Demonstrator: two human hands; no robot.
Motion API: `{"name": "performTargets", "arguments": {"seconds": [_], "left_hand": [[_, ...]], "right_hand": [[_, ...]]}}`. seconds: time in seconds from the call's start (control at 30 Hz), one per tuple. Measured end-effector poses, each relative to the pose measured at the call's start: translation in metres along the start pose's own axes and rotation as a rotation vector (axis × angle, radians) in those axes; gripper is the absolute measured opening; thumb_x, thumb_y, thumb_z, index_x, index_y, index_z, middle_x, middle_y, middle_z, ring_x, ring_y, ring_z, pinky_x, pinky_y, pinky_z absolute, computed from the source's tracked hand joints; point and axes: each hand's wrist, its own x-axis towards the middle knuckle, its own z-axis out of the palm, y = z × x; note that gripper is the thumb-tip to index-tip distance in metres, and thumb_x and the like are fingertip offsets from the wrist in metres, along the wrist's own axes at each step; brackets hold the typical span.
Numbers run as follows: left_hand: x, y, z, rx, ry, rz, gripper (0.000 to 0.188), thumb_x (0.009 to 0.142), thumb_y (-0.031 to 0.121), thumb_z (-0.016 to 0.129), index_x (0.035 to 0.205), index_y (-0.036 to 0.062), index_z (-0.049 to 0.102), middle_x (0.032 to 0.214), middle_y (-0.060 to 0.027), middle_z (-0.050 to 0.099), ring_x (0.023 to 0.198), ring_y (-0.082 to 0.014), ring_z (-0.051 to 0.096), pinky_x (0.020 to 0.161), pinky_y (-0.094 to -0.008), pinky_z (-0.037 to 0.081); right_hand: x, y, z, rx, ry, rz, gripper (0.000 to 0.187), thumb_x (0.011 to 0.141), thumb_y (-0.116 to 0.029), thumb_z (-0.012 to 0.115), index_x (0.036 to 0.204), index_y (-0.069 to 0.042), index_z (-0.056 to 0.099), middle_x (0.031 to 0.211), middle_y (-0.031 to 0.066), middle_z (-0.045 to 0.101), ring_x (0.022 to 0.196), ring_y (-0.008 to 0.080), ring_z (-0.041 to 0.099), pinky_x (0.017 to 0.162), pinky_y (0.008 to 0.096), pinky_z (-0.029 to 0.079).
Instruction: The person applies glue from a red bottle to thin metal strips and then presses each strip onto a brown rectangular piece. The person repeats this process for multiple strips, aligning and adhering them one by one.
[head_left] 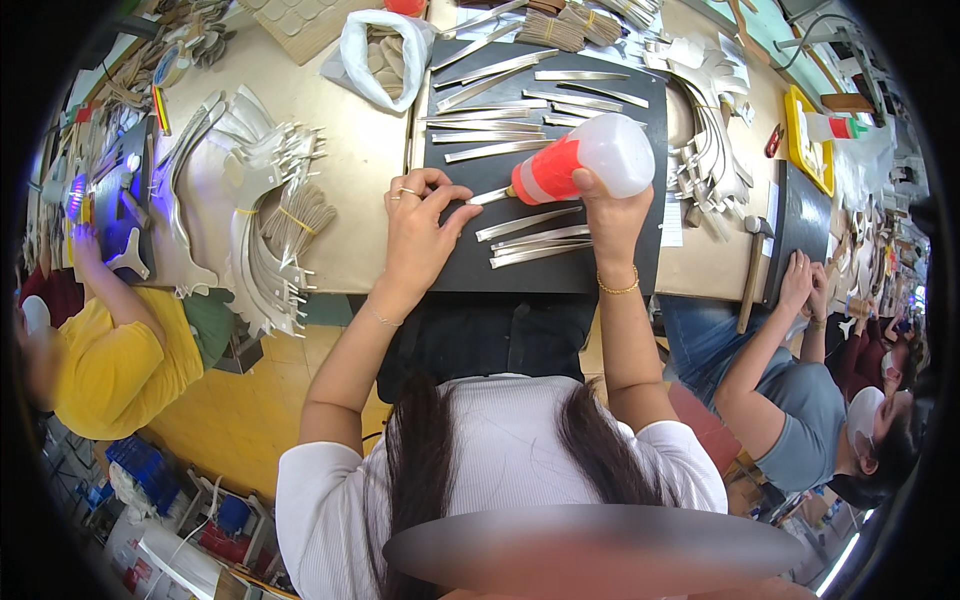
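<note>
My left hand (425, 232) pinches the end of a narrow pale strip (488, 197) between thumb and fingers, over a black board (460, 270). My right hand (614, 215) grips a squeeze bottle (615, 152) with a translucent body and a red band. The bottle is tilted, its nozzle pointing left and down at the strip's right end; whether they touch I cannot tell. Several similar strips (495, 152) lie above the bottle on the board. A few more strips (540, 245) lie just below it, near the board's front edge.
A white bag (350, 60) of tan pieces stands at the board's upper left. Bundled curved pale pieces (255, 190) lie left, more curved pieces (705, 130) right. A hammer (752, 270) rests near a co-worker (800, 400) at right. Another person (120, 350) works at left.
</note>
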Motion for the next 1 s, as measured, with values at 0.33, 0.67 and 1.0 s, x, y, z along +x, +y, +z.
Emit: {"name": "performTargets", "arguments": {"seconds": [0.33,0.67,1.0], "left_hand": [[-0.001,-0.001,0.002,-0.001,0.057,-0.004,0.033,0.073,0.019,0.084,0.101,0.0082,0.071,0.102,-0.0065,0.057,0.1,-0.0272,0.051,0.09,-0.0389,0.039],[0.004,0.001,0.001,0.042,0.02,0.036,0.019,0.074,0.016,0.084,0.091,0.01,0.076,0.101,-0.0038,0.059,0.093,-0.0239,0.049,0.089,-0.0363,0.041],[0.033,-0.001,-0.006,0.167,0.149,0.095,0.025,0.075,0.022,0.084,0.096,0.0118,0.074,0.104,-0.0051,0.057,0.097,-0.0273,0.048,0.09,-0.0407,0.038]], "right_hand": [[-0.009,0.005,0.032,0.058,-0.084,0.024,0.06,0.074,-0.023,0.092,0.118,0.003,0.061,0.106,0.0089,0.07,0.092,0.0155,0.066,0.082,0.0307,0.054],[0.027,-0.01,-0.023,0.513,0.345,0.167,0.074,0.085,-0.067,0.065,0.13,-0.01,0.053,0.118,0.005,0.065,0.107,0.0199,0.066,0.093,0.0372,0.057],[0.016,-0.018,-0.068,0.484,0.504,0.112,0.078,0.087,-0.068,0.063,0.133,-0.007,0.05,0.12,0.008,0.064,0.109,0.0209,0.065,0.094,0.0384,0.056]]}}
